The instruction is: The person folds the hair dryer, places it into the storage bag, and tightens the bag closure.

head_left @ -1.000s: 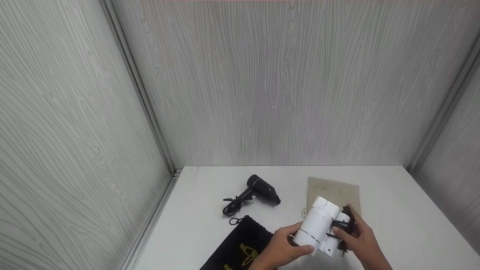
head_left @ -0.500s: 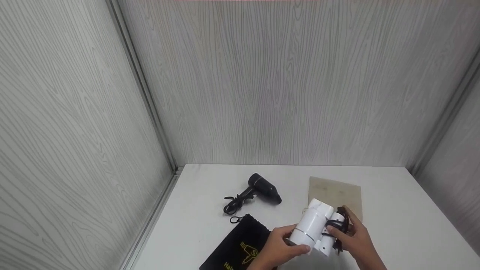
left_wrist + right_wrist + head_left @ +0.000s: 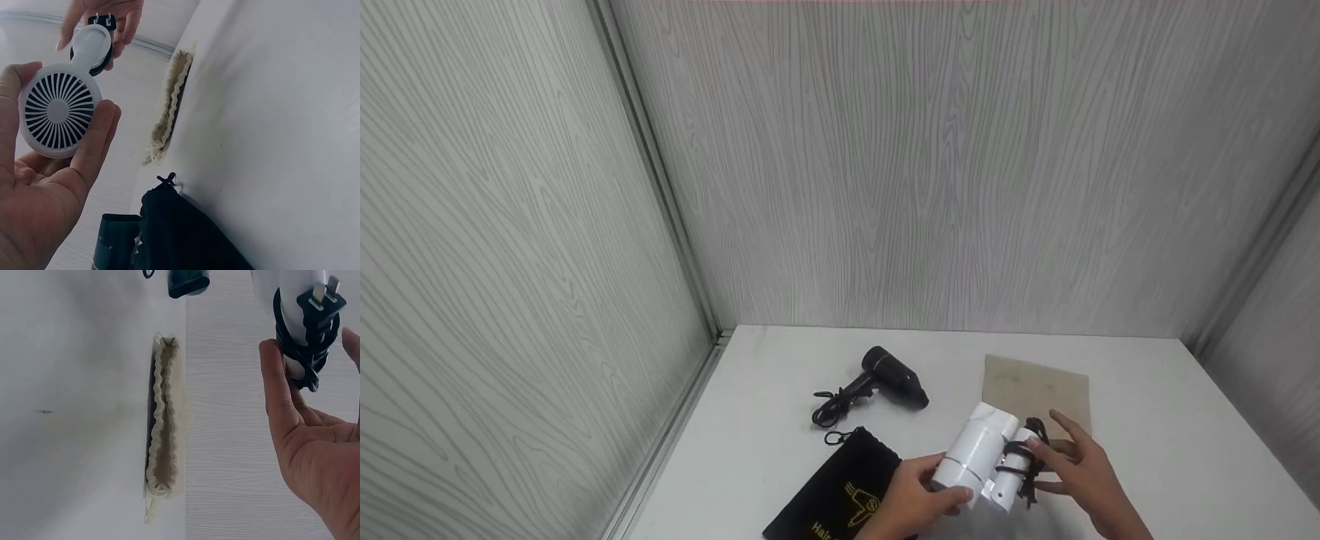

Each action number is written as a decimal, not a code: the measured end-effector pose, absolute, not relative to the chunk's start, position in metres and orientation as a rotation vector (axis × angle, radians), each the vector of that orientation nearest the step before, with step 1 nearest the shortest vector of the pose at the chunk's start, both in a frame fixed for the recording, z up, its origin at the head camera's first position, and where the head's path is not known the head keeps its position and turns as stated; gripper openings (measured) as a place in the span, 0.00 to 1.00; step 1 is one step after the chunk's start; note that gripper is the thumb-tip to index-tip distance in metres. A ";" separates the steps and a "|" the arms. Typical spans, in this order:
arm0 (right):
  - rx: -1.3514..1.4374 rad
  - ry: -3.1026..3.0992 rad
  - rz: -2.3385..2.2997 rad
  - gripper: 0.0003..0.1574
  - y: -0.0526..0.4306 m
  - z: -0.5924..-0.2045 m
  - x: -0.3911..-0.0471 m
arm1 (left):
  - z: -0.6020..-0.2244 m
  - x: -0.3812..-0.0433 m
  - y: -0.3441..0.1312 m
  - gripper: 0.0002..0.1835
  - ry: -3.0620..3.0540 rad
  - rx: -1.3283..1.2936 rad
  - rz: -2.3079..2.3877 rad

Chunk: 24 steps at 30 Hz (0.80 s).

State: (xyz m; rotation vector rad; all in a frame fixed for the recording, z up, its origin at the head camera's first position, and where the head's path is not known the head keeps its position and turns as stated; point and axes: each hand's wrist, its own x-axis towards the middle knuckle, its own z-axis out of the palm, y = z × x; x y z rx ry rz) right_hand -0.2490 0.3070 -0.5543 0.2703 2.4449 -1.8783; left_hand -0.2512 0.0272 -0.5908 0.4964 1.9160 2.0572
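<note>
My left hand grips the barrel of a white hair dryer, thumb on one side and fingers on the other, above the table. The dryer's slatted round end faces the left wrist camera. A black power cord is wrapped round its folded handle, and the plug sticks out there. Beside that handle my right hand has its fingers spread and fairly straight. Its fingertips are close to the cord; whether they touch it I cannot tell.
Left of my hands lies a black drawstring pouch with yellow print. Farther back is a black hair dryer with its cord bundled. A beige drawstring pouch lies behind the white dryer, its gathered mouth partly open. Grey wood-grain panels enclose the white table.
The right hand has loosened from the cord-wrapped handle, and its fingers have spread. The left hand still holds the white hair dryer, which has shifted slightly left. The view has turned a little.
</note>
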 end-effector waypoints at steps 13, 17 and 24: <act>0.296 2.658 -1.859 0.45 0.330 -0.555 -0.261 | -0.595 -0.250 0.026 0.26 1.997 0.419 2.070; 0.303 2.858 -1.682 0.41 0.338 -0.566 -0.269 | -0.598 -0.247 0.024 0.25 2.017 0.415 2.053; 0.242 3.010 -1.330 0.28 0.346 -0.591 -0.288 | -0.606 -0.247 0.026 0.23 2.072 0.454 2.005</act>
